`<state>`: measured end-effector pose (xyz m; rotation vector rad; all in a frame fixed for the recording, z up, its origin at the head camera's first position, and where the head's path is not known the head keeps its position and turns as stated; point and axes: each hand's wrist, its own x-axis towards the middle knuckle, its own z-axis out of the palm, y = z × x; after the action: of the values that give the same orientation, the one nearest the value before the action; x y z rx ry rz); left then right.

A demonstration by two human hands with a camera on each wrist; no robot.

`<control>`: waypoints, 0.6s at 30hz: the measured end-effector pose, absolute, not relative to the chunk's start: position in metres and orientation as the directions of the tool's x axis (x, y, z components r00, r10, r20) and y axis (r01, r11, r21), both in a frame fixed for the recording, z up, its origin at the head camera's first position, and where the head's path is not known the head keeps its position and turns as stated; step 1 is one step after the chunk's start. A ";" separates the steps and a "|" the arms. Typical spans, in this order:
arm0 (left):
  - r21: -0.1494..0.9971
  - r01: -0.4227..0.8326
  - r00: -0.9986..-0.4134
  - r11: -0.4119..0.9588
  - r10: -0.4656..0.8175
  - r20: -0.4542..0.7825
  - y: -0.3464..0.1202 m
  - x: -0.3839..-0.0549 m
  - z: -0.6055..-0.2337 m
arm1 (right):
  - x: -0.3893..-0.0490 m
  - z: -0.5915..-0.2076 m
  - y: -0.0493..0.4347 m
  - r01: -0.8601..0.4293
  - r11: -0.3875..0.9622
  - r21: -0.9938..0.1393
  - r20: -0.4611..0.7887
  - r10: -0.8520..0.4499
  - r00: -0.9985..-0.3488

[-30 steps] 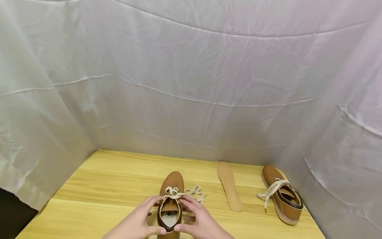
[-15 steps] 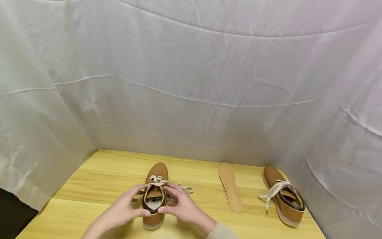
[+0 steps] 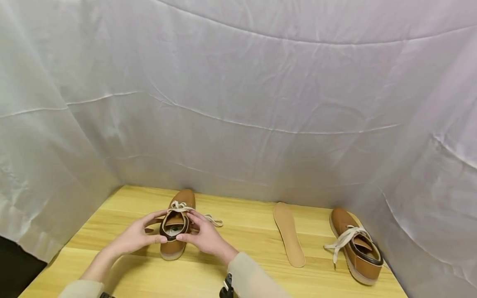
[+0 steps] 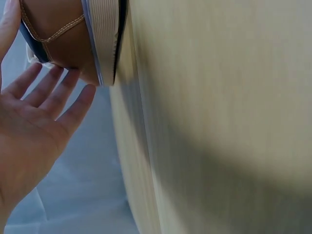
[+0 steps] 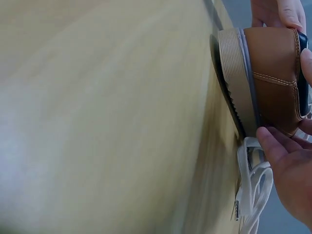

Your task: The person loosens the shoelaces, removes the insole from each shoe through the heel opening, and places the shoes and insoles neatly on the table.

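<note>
A brown leather lace-up shoe (image 3: 172,247) with cream laces and a dark collar stands on the wooden table, left of centre, toe pointing away. My left hand (image 3: 135,236) grips its left side, thumb at the back of the collar and fingers along the upper. From the other side my right hand (image 3: 206,236) holds it the same way, the two thumbs close together at the heel. The left wrist view shows fingertips against the leather upper (image 4: 63,44). In the right wrist view a loose shoelace (image 5: 253,185) hangs beside the ribbed sole (image 5: 237,73).
A tan insole (image 3: 289,234) lies flat on the table (image 3: 238,265), right of the middle. Farther right, close to the grey cloth wall (image 3: 425,231), stands a matching brown shoe (image 3: 367,269) with its laces spread leftward. Cloth also closes off the back and left.
Both hands have moved the shoe leftward and farther back on the table, its loose lace following. The insole and the other shoe stay where they were.
</note>
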<state>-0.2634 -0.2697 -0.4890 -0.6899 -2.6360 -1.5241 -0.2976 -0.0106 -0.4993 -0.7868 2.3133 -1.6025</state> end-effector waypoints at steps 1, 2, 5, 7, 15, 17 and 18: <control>0.826 0.373 -0.906 0.423 0.359 0.225 -0.273 -0.265 -0.489 | -0.300 -0.498 -0.014 -0.311 0.283 -0.907 0.117 -0.538 -0.834; 0.832 0.362 -0.909 0.420 0.356 0.216 -0.276 -0.266 -0.490 | -0.301 -0.497 -0.017 -0.322 0.306 -0.896 0.117 -0.538 -0.835; 0.845 0.340 -0.917 0.412 0.343 0.202 -0.284 -0.269 -0.490 | -0.305 -0.493 -0.026 -0.366 0.395 -0.842 0.109 -0.540 -0.834; 0.849 0.333 -0.921 0.409 0.334 0.200 -0.289 -0.270 -0.490 | -0.307 -0.490 -0.031 -0.390 0.456 -0.800 0.099 -0.541 -0.835; 0.841 0.274 -0.947 0.466 0.281 0.153 -0.299 -0.271 -0.489 | -0.310 -0.481 -0.046 -0.386 0.542 -0.746 0.035 -0.548 -0.836; 0.842 0.261 -0.950 0.473 0.281 0.136 -0.299 -0.271 -0.489 | -0.311 -0.480 -0.047 -0.382 0.559 -0.736 0.024 -0.542 -0.840; 0.843 0.256 -0.950 0.473 0.283 0.130 -0.299 -0.271 -0.489 | -0.311 -0.480 -0.047 -0.380 0.568 -0.730 0.020 -0.539 -0.842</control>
<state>-0.2707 -0.2988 -0.4887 -0.4976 -2.7201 -1.5486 -0.3105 -0.0469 -0.4795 -0.7710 2.5953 -1.1338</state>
